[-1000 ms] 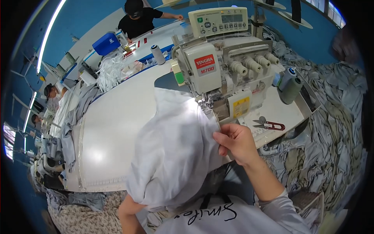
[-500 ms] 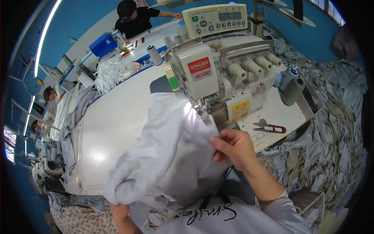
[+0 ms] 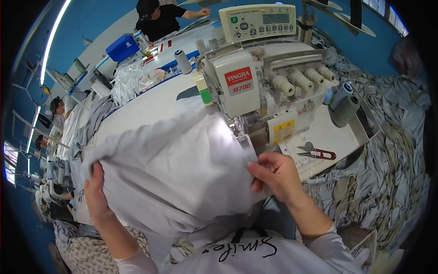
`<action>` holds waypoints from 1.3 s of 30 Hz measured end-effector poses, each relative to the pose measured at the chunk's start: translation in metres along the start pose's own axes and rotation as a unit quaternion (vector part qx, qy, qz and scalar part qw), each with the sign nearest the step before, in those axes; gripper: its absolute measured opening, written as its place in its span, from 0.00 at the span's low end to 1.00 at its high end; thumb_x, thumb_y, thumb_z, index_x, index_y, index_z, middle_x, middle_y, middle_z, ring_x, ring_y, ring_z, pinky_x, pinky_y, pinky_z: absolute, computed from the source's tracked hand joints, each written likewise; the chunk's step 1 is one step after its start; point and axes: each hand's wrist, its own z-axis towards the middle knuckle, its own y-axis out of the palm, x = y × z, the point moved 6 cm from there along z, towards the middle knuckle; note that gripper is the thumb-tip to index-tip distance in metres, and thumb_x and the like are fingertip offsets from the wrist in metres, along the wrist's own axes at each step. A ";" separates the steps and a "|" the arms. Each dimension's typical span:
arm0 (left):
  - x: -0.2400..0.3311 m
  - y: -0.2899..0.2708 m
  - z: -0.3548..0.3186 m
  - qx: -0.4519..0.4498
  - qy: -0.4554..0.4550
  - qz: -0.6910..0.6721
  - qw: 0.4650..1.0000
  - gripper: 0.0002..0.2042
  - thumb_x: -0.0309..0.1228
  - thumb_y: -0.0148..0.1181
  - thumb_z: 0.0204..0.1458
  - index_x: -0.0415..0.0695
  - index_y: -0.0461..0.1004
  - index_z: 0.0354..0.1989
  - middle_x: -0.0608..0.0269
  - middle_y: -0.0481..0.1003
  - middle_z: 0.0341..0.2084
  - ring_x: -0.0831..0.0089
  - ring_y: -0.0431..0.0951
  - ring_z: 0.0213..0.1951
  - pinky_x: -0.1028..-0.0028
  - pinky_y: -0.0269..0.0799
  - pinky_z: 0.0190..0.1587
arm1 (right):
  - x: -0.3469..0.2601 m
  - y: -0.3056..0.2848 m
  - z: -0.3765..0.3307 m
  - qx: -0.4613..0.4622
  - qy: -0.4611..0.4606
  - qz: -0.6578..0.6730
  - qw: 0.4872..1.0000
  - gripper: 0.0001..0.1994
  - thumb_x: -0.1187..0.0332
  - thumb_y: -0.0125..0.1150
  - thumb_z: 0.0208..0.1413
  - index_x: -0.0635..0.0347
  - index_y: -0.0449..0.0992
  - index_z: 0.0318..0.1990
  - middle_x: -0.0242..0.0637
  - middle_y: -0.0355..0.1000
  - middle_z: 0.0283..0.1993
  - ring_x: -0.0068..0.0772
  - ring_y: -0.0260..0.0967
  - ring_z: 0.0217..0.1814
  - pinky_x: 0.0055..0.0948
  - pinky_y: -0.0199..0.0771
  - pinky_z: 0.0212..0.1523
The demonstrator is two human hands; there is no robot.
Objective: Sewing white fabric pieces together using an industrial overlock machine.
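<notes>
A large piece of pale grey fabric (image 3: 178, 164) is spread between my hands over the white sewing table (image 3: 141, 107). My left hand (image 3: 95, 192) grips its left edge, lifted off the table. My right hand (image 3: 276, 176) pinches the fabric's right edge just in front of the presser foot (image 3: 239, 130) of the off-white overlock sewing machine (image 3: 260, 86). The cloth's far edge reaches under the machine's needle area.
Red-handled thread snips (image 3: 319, 153) lie on the table right of the machine, beside a grey thread cone (image 3: 342, 107). Heaps of grey garments (image 3: 392, 150) fill the right side. A person in black (image 3: 159, 18) works at a far table with a blue box (image 3: 122, 47).
My left hand has come up into view and pulled the fabric's left edge outward, spreading the bunched cloth flat. My right hand stayed by the presser foot.
</notes>
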 end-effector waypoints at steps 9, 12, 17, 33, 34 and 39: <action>0.044 0.066 0.039 -0.081 -0.036 -0.137 0.987 0.18 0.35 0.52 0.59 0.37 0.67 0.53 0.59 0.73 0.46 0.72 0.75 0.44 0.73 0.71 0.48 | -0.001 -0.002 -0.002 0.005 0.001 -0.009 1.000 0.07 0.70 0.62 0.54 0.64 0.73 0.32 0.33 0.72 0.23 0.21 0.69 0.17 0.17 0.67 0.19; 0.059 0.076 0.056 -0.092 -0.022 -0.137 0.986 0.17 0.36 0.52 0.59 0.39 0.69 0.51 0.61 0.74 0.44 0.72 0.76 0.43 0.74 0.72 0.47 | -0.001 -0.002 -0.002 0.000 0.005 -0.009 1.000 0.07 0.70 0.63 0.54 0.63 0.73 0.31 0.32 0.72 0.22 0.20 0.69 0.17 0.18 0.67 0.19; 0.077 0.095 0.083 -0.098 -0.051 -0.113 0.987 0.16 0.38 0.54 0.57 0.40 0.72 0.47 0.61 0.77 0.37 0.73 0.79 0.35 0.74 0.76 0.38 | -0.001 -0.002 -0.002 -0.004 0.004 -0.004 1.000 0.08 0.69 0.63 0.54 0.62 0.72 0.29 0.31 0.71 0.21 0.20 0.69 0.17 0.18 0.67 0.18; 0.124 0.105 0.245 -0.088 0.013 -0.033 0.996 0.17 0.43 0.52 0.58 0.40 0.72 0.40 0.58 0.77 0.29 0.71 0.79 0.27 0.70 0.80 0.28 | -0.001 -0.004 0.000 -0.019 -0.009 -0.022 1.000 0.10 0.68 0.60 0.57 0.63 0.70 0.28 0.32 0.71 0.19 0.18 0.69 0.18 0.18 0.70 0.20; 0.132 0.102 0.267 -0.089 0.023 -0.008 0.996 0.18 0.44 0.52 0.58 0.39 0.71 0.41 0.57 0.77 0.30 0.70 0.80 0.27 0.70 0.80 0.30 | -0.001 -0.004 0.000 -0.018 -0.009 -0.027 0.999 0.09 0.68 0.59 0.57 0.63 0.70 0.28 0.32 0.71 0.19 0.18 0.69 0.18 0.18 0.70 0.20; 0.169 0.069 0.306 0.018 0.087 0.087 0.992 0.21 0.46 0.51 0.58 0.37 0.70 0.45 0.56 0.77 0.31 0.69 0.79 0.30 0.68 0.78 0.38 | -0.002 0.005 -0.002 -0.036 -0.004 -0.021 0.999 0.09 0.68 0.59 0.57 0.64 0.70 0.29 0.32 0.71 0.19 0.18 0.69 0.19 0.18 0.70 0.20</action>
